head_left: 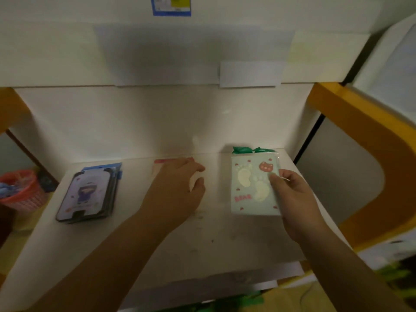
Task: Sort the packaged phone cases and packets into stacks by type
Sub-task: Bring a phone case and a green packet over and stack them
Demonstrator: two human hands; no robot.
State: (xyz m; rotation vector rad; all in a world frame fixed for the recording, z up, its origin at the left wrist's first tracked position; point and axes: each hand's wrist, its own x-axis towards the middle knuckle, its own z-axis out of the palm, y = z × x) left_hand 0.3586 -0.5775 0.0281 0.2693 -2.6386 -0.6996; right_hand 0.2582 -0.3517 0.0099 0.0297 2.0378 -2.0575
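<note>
A white bench (157, 244) carried three groups of goods. At about nine o'clock lay a stack of phone cases (89, 194) in clear packets, the top one dark-framed with a small cartoon figure, and a blue packet edge showed behind it. At about three o'clock lay a pale green packet (249, 199) with two cream footprints, a red bear face and a green folded top. The right hand (297, 199) rested on the right edge of this packet; its fingers (275, 179) were pressed together and the thumb lay on the front, pinching the packet's edge. The left hand (177, 190) was at the centre, palm down, over a clear packet with a red strip (163, 161) at twelve o'clock of it. Its fingers were loosely curled and slightly spread; I could not tell if they gripped anything. A red basket (21, 190) stood well apart beyond the bench's left edge.
</note>
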